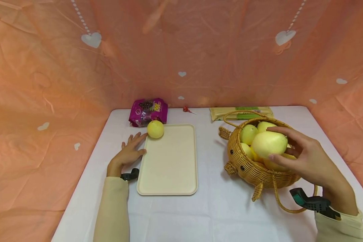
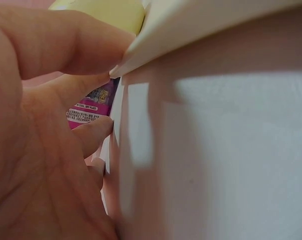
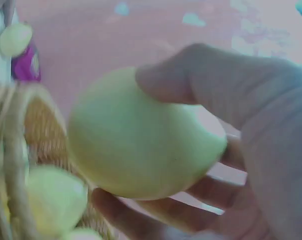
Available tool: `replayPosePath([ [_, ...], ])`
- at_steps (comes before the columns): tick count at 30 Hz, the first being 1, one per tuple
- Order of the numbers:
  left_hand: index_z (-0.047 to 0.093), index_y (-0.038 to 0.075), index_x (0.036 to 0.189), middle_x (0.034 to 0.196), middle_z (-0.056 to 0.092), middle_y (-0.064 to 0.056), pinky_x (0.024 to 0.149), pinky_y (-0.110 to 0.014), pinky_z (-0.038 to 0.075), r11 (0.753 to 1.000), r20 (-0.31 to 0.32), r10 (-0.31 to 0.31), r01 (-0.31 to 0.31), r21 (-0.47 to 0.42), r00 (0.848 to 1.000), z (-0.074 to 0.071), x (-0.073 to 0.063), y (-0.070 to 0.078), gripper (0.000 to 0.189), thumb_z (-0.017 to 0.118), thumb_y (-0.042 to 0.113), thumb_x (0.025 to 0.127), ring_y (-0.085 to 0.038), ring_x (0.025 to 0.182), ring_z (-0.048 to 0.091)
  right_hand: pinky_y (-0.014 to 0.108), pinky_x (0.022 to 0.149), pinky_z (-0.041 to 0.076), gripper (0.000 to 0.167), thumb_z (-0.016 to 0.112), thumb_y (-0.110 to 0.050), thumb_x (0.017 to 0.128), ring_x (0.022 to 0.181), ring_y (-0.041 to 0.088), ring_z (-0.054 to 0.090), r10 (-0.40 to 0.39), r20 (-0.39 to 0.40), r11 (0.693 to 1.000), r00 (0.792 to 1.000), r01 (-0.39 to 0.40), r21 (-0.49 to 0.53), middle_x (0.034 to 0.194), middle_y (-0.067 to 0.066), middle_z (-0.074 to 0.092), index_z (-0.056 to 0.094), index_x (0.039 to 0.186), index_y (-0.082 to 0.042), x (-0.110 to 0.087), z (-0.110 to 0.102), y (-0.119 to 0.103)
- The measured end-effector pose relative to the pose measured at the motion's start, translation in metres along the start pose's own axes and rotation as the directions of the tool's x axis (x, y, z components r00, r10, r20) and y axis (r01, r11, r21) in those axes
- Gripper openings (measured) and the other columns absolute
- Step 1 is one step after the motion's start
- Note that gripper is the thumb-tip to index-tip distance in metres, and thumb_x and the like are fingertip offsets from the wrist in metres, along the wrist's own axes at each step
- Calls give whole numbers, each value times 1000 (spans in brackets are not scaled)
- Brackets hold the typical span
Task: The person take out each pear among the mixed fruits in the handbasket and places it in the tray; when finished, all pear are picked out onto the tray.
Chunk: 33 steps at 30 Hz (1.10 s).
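My right hand point(image 1: 311, 156) grips a large pale-yellow pear point(image 1: 269, 144) between thumb and fingers, just over the wicker basket point(image 1: 260, 173). In the right wrist view the thumb lies across one side of the pear point(image 3: 145, 140) and the fingers curl round the other. Several more pears point(image 1: 248, 134) fill the basket. My left hand point(image 1: 128, 154) lies at the left edge of a cream rectangular tray point(image 1: 169, 161), its fingers spread and the thumb touching the rim. A single pear point(image 1: 155, 129) sits at the tray's upper-left corner, near the left fingertips.
Behind the tray lies a purple snack bag point(image 1: 148, 112). A small red-wrapped lollipop point(image 1: 186, 109) and a long yellow-green packet point(image 1: 242, 112) rest along the table's back edge. The basket's looped handles point(image 1: 290, 210) stick out at front and back. Orange cloth hangs round the white table point(image 1: 181, 218).
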<state>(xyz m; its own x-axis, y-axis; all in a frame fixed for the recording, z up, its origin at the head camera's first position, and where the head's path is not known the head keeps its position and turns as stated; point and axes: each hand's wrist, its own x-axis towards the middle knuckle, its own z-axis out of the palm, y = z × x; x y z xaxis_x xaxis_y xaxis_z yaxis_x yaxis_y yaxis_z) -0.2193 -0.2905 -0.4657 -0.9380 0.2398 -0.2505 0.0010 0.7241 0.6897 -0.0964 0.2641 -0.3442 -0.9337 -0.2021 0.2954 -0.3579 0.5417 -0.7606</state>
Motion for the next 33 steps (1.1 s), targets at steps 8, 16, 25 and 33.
replayPosePath([
  [8,30,17,175,184,3,-24,125,-76,-24,1000,-3,10,-10,4,1000,0,1,-2,77,61,18,105,-51,167,-20,17,102,58,82,84,25,75,121,15,70,-154,-37,957,987,158,245,148,19,62,61,150,3,13,21,-34],
  [16,29,17,175,184,1,-23,125,-75,-25,1000,0,1,-1,-8,1000,3,2,-5,76,60,18,105,-50,167,-21,19,104,58,78,83,21,80,121,18,71,-192,-43,922,980,195,334,147,15,63,60,152,-1,31,59,-56],
  [25,29,17,175,184,1,-23,125,-74,-26,1000,1,1,-1,-19,1000,3,1,-4,75,59,17,106,-49,167,-22,25,108,58,81,87,12,83,128,20,69,-204,-13,914,979,195,355,152,5,63,59,155,-13,52,95,-84],
  [33,29,17,175,184,2,-24,125,-75,-24,1000,-1,15,-15,5,1000,0,0,-3,76,59,17,105,-50,167,-20,29,110,58,76,88,5,84,128,19,67,-216,-64,893,974,224,391,148,1,65,59,153,-11,73,122,-109],
])
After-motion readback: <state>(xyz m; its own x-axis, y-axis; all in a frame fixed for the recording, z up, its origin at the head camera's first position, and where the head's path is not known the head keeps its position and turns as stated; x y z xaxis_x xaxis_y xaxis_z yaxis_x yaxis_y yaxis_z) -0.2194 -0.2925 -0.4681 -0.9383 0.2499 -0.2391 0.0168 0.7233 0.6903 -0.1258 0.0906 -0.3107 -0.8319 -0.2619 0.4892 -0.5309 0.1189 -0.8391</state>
